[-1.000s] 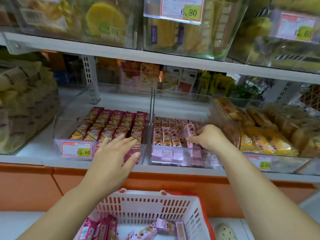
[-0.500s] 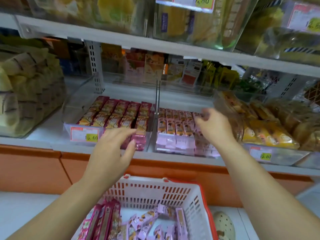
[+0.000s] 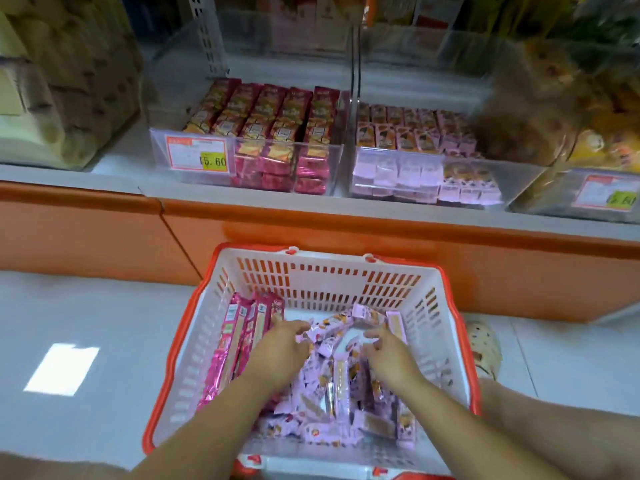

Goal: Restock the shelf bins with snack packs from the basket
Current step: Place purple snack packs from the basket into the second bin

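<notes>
Now you are at the pick-up step: both hands are down inside the basket (image 3: 460,344), over the heap of lilac snack packs (image 3: 332,389) on its floor. Your left hand (image 3: 280,351) lies with loose, straight fingers on the heap and holds nothing. Your right hand (image 3: 389,360) has its fingertips bent down into the packs; whether it already pinches one cannot be told. The long magenta packs (image 3: 235,341) stand against the basket's left wall, just beside your left hand.

The next move probably calls for closing on a few lilac packs, squaring them into one stack, and lifting them to the lilac bin (image 3: 415,168) on the shelf, right of the magenta bin (image 3: 266,140), where space looks free behind the rows.

Half a second ago both hands were up at those bins, the right at the lilac one; since then they have dropped into the basket, and your view has tipped down with them.
</notes>
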